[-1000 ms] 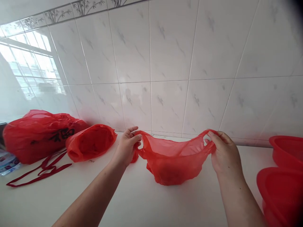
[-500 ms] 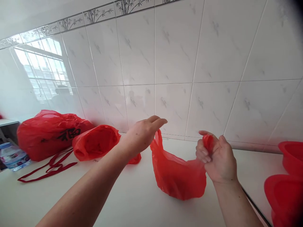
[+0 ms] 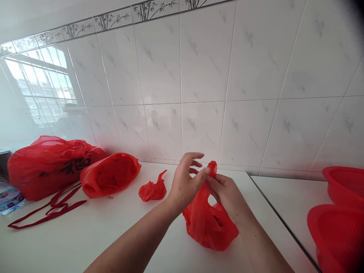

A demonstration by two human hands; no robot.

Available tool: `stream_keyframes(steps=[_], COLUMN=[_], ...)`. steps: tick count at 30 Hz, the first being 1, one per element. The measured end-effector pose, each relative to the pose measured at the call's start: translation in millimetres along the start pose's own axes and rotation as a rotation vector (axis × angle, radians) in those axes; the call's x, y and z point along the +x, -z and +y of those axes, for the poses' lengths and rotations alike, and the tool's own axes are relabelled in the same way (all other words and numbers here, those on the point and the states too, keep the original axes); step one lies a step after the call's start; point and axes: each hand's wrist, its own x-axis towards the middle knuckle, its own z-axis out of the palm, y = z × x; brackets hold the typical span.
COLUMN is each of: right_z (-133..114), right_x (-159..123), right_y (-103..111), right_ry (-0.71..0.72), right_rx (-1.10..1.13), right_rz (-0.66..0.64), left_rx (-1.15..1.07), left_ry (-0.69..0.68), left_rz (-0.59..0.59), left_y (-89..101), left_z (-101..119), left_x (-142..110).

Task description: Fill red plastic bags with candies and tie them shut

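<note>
Head camera: both of my hands meet at the gathered top of a red plastic bag [image 3: 209,229], which hangs below them near the middle of the white tabletop [image 3: 113,242]. Whether its bottom rests on the surface, I cannot tell. My right hand [image 3: 215,182] has thumb and forefinger pinched together on the handle plastic, a short red end poking up above them. My left hand [image 3: 203,167] has its thumb against that same top, the forefinger held out and away; the other fingers are partly hidden, so I cannot tell if they grip. A gap shows under the handle beside my right hand, and a small dark mark lies lower on the bag.

To the left of my left forearm sits a small red bundle [image 3: 152,191] with a twisted tail. Farther left lie an open-mouthed red bag [image 3: 109,176], a large red bag [image 3: 54,170] with black lettering, dark red straps [image 3: 49,215] and part of a clear bottle [image 3: 10,199]. Two red baskets [image 3: 327,216] stand at far right.
</note>
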Motion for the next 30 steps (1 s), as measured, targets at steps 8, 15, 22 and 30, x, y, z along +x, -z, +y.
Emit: stream_keyframes(steps=[8,15,22,30], right_z=[14.3,23.0,30.9,49.5], right_x=[9.2,13.6,12.6,29.3], right_y=[1.4,10.4,24.1,10.9], right_ry=[-0.110,-0.083,-0.129,-0.014], right_rx=[0.035,0.126,-0.041,-0.525], right_rz=[-0.030,-0.247,-0.411,0.015], left_rx=[0.274,-0.181,-0.467,-0.336], left_ry=[-0.160,0.290,0.586,0.541], left_rz=[-0.120,-0.003,-0.087,-0.074], left_y=[1.9,2.4,1.6,6.0], left_z=[-49.4,-73.8,-86.5,-72.8], left_x=[-28.0,-34.8,-46.9,-40.4])
